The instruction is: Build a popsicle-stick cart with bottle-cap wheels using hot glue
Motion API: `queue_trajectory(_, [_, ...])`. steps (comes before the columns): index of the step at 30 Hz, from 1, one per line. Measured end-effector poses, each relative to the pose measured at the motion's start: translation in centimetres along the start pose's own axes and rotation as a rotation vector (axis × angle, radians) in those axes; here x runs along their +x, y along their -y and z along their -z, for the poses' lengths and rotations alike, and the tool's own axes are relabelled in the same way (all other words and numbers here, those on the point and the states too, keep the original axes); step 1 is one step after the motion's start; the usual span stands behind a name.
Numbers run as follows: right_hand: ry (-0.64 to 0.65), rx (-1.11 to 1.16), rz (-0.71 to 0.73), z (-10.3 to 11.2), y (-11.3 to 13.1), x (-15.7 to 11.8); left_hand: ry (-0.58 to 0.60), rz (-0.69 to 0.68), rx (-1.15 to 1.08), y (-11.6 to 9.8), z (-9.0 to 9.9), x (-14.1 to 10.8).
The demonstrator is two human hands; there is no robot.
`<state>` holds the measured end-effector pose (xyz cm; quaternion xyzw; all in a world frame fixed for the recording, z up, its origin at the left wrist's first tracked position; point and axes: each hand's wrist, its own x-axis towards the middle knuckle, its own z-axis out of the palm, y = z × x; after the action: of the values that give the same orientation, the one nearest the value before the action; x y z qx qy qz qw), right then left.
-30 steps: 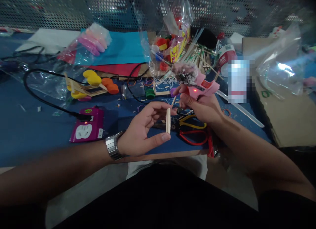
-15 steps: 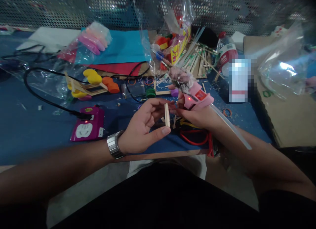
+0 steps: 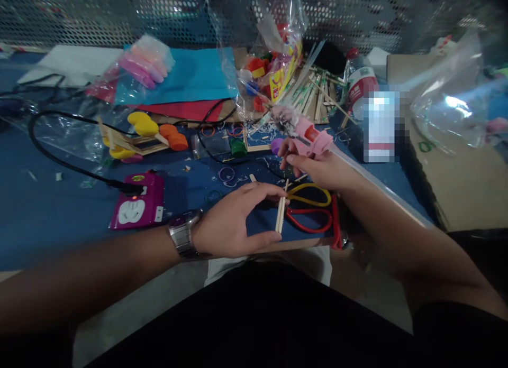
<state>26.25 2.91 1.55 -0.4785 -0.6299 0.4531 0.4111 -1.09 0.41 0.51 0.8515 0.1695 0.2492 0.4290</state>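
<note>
My left hand (image 3: 234,220), with a silver watch on its wrist, holds a short piece of wooden craft stick (image 3: 281,214) upright between thumb and fingertips, just over the table's front part. A pink hot glue gun (image 3: 311,140) is gripped in my right hand (image 3: 309,164), its nozzle pointing to the back left. From its rear a long translucent glue stick (image 3: 381,180) runs back over my forearm. Just right of the wooden piece lie a yellow loop (image 3: 311,194) and a red loop (image 3: 309,220), which look like handles. A red object (image 3: 337,222) is beside them.
At left are a purple power socket (image 3: 137,201) with a black cable and a stick frame with yellow and orange foam pieces (image 3: 143,125). Wooden sticks (image 3: 317,95), a bottle (image 3: 360,85) and a plastic bag stand behind. Cardboard (image 3: 456,183) covers the right side.
My left hand has moved down and slightly right with the wooden piece, nearer the table. My right hand with the glue gun has shifted slightly up and away from it.
</note>
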Motion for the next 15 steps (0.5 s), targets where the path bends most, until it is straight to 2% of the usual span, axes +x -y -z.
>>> queue_trajectory(7, [0.243, -0.028, -0.123, 1.0, 1.1, -0.2, 0.081, 0.047, 0.099, 0.1, 0.2, 0.2])
queue_trajectory(15, [0.373, -0.016, -0.114, 1.7, 1.0, -0.4, 0.100, 0.053, 0.134, -0.2, 0.1, 0.2])
